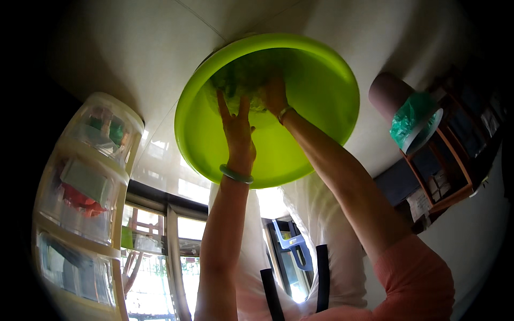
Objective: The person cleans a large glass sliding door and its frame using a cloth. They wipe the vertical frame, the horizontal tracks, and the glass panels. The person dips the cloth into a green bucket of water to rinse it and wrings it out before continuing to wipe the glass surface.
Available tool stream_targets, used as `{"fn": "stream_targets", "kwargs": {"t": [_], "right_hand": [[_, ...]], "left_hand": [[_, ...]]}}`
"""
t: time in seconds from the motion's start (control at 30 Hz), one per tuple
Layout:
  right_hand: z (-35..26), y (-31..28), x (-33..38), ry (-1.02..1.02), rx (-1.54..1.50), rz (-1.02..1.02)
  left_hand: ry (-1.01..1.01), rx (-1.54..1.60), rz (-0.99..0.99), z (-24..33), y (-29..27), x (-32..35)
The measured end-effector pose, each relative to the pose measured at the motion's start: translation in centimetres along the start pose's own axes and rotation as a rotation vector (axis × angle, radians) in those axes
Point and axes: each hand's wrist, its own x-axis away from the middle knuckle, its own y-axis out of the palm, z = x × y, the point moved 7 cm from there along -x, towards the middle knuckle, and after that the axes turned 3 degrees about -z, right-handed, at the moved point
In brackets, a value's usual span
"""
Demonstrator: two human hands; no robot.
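Inside the glossy round green basin (300, 155), both hands' fingers (spread) on leafy greens (243, 80).

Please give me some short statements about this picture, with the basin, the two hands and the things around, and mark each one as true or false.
1. Both hands reach into a lime-green round basin. True.
2. The left hand wears a green bangle at the wrist. True.
3. The basin is empty. False: a pale green, wet-looking lump lies in it under the fingers; what it is cannot be told.
4. The right hand is bare at the wrist. False: it wears a thin bracelet.
5. A clear plastic drawer unit stands to the person's left. True.
6. The drawers are empty. False: they hold coloured things.
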Motion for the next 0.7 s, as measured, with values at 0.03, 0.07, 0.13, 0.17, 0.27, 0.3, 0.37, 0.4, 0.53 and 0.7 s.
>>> {"fn": "stream_targets", "kwargs": {"t": [0.03, 0.07, 0.13, 0.17, 0.27, 0.3, 0.37, 0.4, 0.53, 0.7], "right_hand": [[-5.2, -1.6, 0.8, -0.073, -0.167, 0.047], [-9.0, -3.2, 2.1, -0.172, -0.169, -0.064], [-12.7, -6.5, 6.0, -0.343, -0.161, -0.195], [-15.2, -8.1, 7.7, -0.388, -0.121, -0.333], [-18.4, -12.2, 11.4, -0.566, -0.154, -0.481], [-18.1, -13.8, 11.1, -0.507, -0.173, -0.427], [-17.7, -15.8, 10.5, -0.408, -0.225, -0.336], [-14.9, -15.6, 9.7, -0.051, -0.368, -0.272], [-7.9, -10.9, 8.8, 0.412, -1.138, -0.016], [-9.8, -7.3, 8.6, 0.683, -1.808, -0.309]], "left_hand": [[-0.008, 0.005, -0.075, -1.4, -1.8, -0.7], [-0.096, 0.149, -0.037, -1.4, -2.3, -0.7], [-0.28, 0.421, -0.002, -1.2, -1.6, -0.5], [-0.291, 0.554, -0.168, -2.1, -2.2, -2.0], [-0.317, 0.652, -0.437, -2.3, -1.5, -3.0], [-0.283, 0.679, -0.388, -1.5, -1.1, -1.1], [0.479, -0.466, -0.41, 1.1, -2.9, 1.4], [0.844, -1.05, -0.369, 1.6, -2.4, 3.5], [0.819, -0.815, -0.379, 3.0, 0.2, 7.9], [-0.307, 0.65, -0.578, -0.1, 3.0, 8.9]]}}
